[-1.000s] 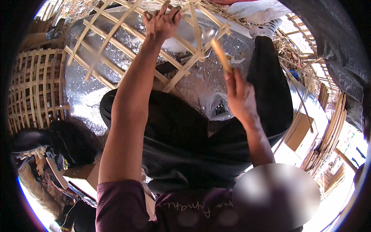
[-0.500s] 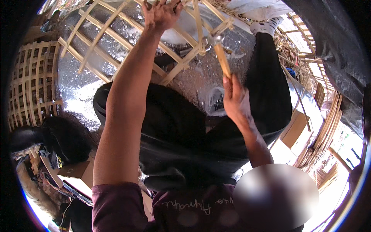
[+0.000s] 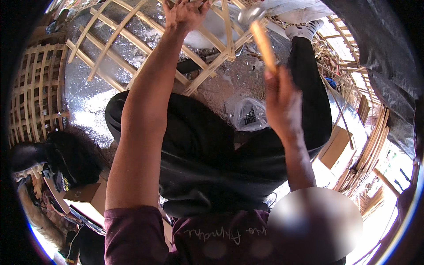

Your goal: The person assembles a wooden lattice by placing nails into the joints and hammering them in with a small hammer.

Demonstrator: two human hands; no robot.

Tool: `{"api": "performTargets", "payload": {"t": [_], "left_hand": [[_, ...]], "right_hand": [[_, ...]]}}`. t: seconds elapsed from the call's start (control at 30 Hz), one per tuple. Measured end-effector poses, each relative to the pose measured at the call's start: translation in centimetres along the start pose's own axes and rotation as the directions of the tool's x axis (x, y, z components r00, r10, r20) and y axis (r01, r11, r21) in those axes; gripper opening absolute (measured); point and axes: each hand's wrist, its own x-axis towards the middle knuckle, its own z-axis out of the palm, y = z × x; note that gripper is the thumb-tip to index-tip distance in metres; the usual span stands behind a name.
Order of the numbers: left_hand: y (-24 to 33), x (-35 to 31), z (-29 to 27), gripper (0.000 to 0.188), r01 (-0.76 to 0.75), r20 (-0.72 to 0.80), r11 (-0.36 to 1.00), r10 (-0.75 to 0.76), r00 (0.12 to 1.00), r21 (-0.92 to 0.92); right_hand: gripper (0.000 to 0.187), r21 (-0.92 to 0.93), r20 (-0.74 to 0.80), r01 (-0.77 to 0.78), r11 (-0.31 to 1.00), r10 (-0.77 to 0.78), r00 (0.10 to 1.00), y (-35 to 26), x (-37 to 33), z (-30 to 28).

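A lattice of pale bamboo strips (image 3: 204, 79) lies at the far side, in front of my crossed legs. My left hand (image 3: 185, 17) rests on it with the fingers spread, their tips partly cut off by the top edge. My right hand (image 3: 282, 99) is wrapped round the wooden handle of a hammer (image 3: 263, 46). The hammer's metal head is off the lattice, near its right corner, and slightly blurred by motion. Just left of my right hand, a clear plastic bag (image 3: 248, 115) sits on the shiny floor sheet; what it contains is hard to make out.
Another woven lattice panel (image 3: 39, 88) stands at the left. Cardboard boxes (image 3: 88, 197) are at the lower left and right. A bundle of thin bamboo strips (image 3: 367, 148) leans at the right, below a dark tarp (image 3: 380, 44). My foot in a white sock (image 3: 305, 30) is at the far right.
My right hand has moved right, and the hammer head has gone from beside the lattice's corner joint to farther away and slightly right. My left hand has stayed in place.
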Motion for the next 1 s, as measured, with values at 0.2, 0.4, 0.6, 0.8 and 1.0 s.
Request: {"api": "performTargets", "payload": {"t": [0.2,0.4,0.6,0.8,1.0], "left_hand": [[-0.3,-0.1,0.3,0.035,0.008,0.124,1.0,-0.008,0.992,-0.001],[-0.3,1.3,-1.1,0.032,0.002,0.075,0.999,0.0,0.997,-0.038],[0.6,0.7,-1.3,0.028,0.018,0.092,0.997,-0.012,0.996,-0.071],[-0.5,0.2,-0.1,0.029,-0.034,-0.037,0.999,0.033,0.999,-0.034],[0.9,0.6,-1.1,0.031,0.054,0.068,0.991,-0.046,0.997,-0.123]], "right_hand": [[0.032,0.606,-0.225,0.033,0.795,0.131,0.966,-5.3,1.4,-4.1],[0.02,-0.132,0.155,-0.108,0.985,0.129,0.979,3.4,-6.0,5.2],[0.021,0.011,0.051,-0.156,0.988,0.155,0.987,3.0,-3.5,3.9],[0.024,0.332,-0.063,-0.091,0.939,0.118,0.991,-2.0,1.9,-1.6],[0.021,-0.182,0.115,0.001,0.983,0.021,0.993,4.3,-3.4,4.5]]}}
